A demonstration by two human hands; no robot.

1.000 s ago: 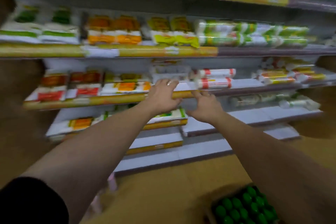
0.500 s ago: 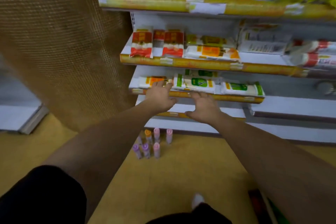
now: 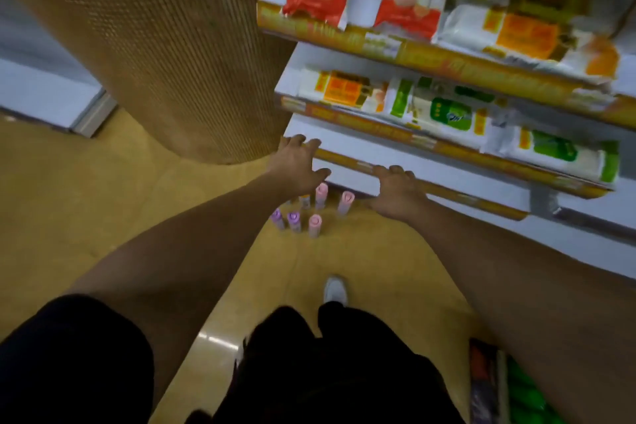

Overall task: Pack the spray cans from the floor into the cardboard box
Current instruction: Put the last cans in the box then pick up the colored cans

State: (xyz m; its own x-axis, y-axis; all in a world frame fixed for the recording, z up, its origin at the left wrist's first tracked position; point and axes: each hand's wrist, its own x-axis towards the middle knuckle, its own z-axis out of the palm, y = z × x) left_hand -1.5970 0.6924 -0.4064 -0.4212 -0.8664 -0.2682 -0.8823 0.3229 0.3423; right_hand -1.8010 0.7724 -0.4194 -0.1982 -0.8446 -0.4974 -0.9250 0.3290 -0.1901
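Closest in, dark clothing (image 3: pixel 327 372) fills the bottom edge, with a white shoe (image 3: pixel 335 291) on the tan floor (image 3: pixel 103 210). At the lower right corner sits a blurred box (image 3: pixel 481 385) with green tops inside. Further out, the spray cans (image 3: pixel 314 224), capped pink and purple, stand upright in a tight cluster on the floor at the foot of the shelving. Above them the left hand (image 3: pixel 297 167) has its fingers spread and loose, grasping nothing; the right hand (image 3: pixel 395 194), fingers lightly bent, is also empty, near the lowest shelf edge (image 3: pixel 447 194). Beyond, wrapped packs (image 3: pixel 447 110) line the shelves beside a brown woven panel (image 3: pixel 155 45).
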